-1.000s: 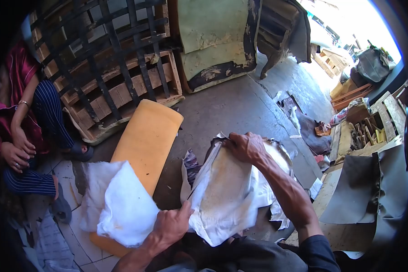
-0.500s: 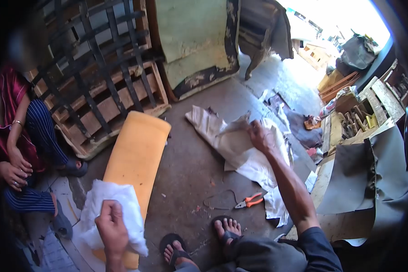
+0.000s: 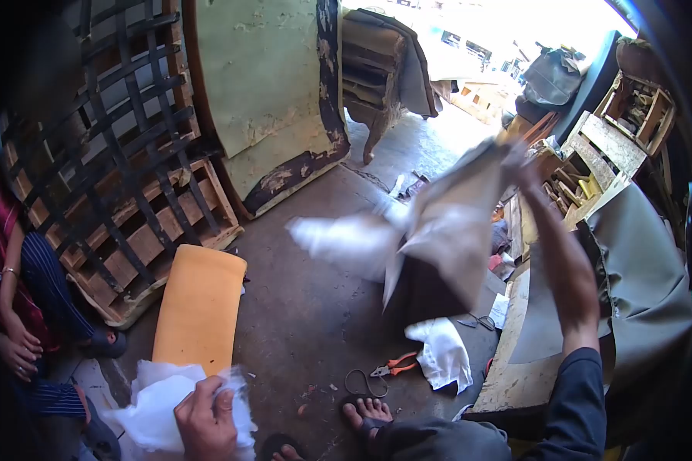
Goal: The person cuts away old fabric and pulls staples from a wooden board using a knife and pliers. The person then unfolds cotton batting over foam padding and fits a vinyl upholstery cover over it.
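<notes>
My left hand [image 3: 206, 421], at the lower left, is closed on a sheet of white wadding [image 3: 150, 399]. This fluffy sheet covers the near end of a long yellow-orange foam slab [image 3: 197, 307]. On the right, my right hand [image 3: 520, 170] is raised and smeared by motion. From it hangs a large beige and white piece of upholstery fabric [image 3: 452, 219], its lower folds blurred in the air. Beneath the fabric lies a white scrap [image 3: 444, 355] on the floor. Orange-handled pliers [image 3: 394, 366] lie close to my foot.
A wooden frame with black webbing [image 3: 123, 131] and a worn green panel [image 3: 265, 92] stand at the back left. A seated person [image 3: 15, 307] is at the far left. Grey leatherette [image 3: 642, 269] drapes on the right, near a box of wood pieces [image 3: 573, 184].
My right hand has lifted the fabric off the floor and swung it up and to the right, baring the white scrap. My view has shifted; my left hand still grips the wadding.
</notes>
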Available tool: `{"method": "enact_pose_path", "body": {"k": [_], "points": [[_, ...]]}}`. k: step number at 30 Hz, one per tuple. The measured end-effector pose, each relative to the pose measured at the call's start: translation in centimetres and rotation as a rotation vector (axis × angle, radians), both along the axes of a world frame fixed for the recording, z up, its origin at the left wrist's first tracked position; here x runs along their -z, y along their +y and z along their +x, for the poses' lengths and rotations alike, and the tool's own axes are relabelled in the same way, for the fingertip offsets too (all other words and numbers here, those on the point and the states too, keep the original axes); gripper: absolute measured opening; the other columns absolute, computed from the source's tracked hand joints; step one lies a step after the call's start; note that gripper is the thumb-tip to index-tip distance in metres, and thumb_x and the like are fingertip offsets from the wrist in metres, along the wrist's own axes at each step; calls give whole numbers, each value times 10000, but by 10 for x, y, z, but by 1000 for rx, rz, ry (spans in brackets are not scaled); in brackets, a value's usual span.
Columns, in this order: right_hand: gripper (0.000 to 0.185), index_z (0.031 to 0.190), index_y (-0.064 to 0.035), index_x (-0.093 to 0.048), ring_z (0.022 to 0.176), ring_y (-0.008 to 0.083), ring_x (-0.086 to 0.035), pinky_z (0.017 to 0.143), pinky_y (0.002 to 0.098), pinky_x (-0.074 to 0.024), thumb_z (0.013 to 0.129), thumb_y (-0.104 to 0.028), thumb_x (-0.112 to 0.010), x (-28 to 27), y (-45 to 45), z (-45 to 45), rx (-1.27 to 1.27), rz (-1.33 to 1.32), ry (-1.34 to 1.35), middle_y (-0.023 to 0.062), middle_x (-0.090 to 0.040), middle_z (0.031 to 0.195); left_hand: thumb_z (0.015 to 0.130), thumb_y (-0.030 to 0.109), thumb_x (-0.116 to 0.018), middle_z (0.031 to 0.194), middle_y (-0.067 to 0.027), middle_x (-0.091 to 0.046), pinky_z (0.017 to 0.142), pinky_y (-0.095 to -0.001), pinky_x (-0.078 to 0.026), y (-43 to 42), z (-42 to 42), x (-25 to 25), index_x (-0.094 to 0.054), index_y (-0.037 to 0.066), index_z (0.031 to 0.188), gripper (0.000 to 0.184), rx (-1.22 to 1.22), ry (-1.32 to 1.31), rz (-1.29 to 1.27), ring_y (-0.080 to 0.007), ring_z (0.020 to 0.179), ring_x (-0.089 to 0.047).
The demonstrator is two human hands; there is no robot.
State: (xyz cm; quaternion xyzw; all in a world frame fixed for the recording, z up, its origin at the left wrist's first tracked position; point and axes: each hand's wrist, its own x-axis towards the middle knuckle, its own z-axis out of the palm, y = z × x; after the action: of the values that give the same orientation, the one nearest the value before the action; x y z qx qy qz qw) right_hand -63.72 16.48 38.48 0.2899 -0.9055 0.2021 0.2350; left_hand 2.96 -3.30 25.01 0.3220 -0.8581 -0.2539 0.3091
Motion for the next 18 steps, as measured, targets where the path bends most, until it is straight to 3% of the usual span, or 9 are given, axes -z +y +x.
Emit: {"method": "enact_pose_path", "body": {"k": [4,7,9,12,13,14,16,17,18], "points": [[207,1115,1,-581,939,412,-639,793,475,-521,1012,-144,-476,-156,14,98,68,-377,942,230,-649,990,994,171,-569,755,-183,-638,601,-417,-478,1,-1,-11,-602,-8,1003,182,-31,-58,23,-358,645,-635],[190,1173,-12,-581,935,416,-644,812,450,-520,1028,-113,-510,-137,32,120,46,-187,1277,216,-646,1025,964,91,-583,773,-190,-655,609,-402,-483,-7,-13,3,-610,-10,1023,120,-5,29,-11,-335,648,-644],[325,1276,1,-550,1089,408,-584,886,479,-486,954,-23,-509,-75,58,40,-25,39,1146,228,-604,1170,886,5,-631,797,-193,-675,624,-432,-510,-6,-35,-6,-624,-12,1031,146,102,46,-118,-361,666,-655],[360,1250,2,-576,1034,444,-601,888,523,-485,924,-126,-494,53,124,-51,-73,856,49,302,-618,1145,848,59,-674,708,-85,-623,563,-403,-487,-3,-64,-21,-634,60,926,88,342,16,-316,-268,623,-638],[358,1223,-15,-596,982,447,-622,812,487,-522,915,-198,-580,116,81,24,-493,419,264,288,-646,1046,849,82,-658,689,-42,-601,553,-351,-473,-3,-72,-25,-632,76,945,100,432,-2,-368,-206,602,-625],[443,1252,-10,-566,961,416,-646,774,476,-541,888,-235,-682,130,25,146,-439,392,101,259,-633,1153,836,110,-630,677,-11,-567,555,-310,-457,-1,-81,-25,-624,90,963,129,469,-75,-441,-155,611,-621],[917,1461,-30,-384,1175,335,-589,940,470,-509,767,-412,-846,138,-35,301,-711,379,-886,176,-432,1487,804,142,-602,698,13,-551,570,-279,-454,2,-96,-15,-612,99,965,167,550,-194,-568,-137,612,-608],[1069,1500,-11,-327,1275,320,-505,1073,439,-420,714,-503,-860,182,-53,330,-1168,449,-627,202,-426,1486,813,142,-603,692,9,-549,586,-277,-456,2,-105,-5,-620,92,999,193,579,-179,-543,-143,626,-605],[964,1396,87,-437,1312,351,-482,1097,400,-399,723,-451,-869,215,-58,372,-1231,325,-978,239,-510,1404,820,145,-596,721,-1,-560,623,-286,-464,3,-113,2,-629,85,1034,225,568,-128,-533,-146,669,-610]]}}
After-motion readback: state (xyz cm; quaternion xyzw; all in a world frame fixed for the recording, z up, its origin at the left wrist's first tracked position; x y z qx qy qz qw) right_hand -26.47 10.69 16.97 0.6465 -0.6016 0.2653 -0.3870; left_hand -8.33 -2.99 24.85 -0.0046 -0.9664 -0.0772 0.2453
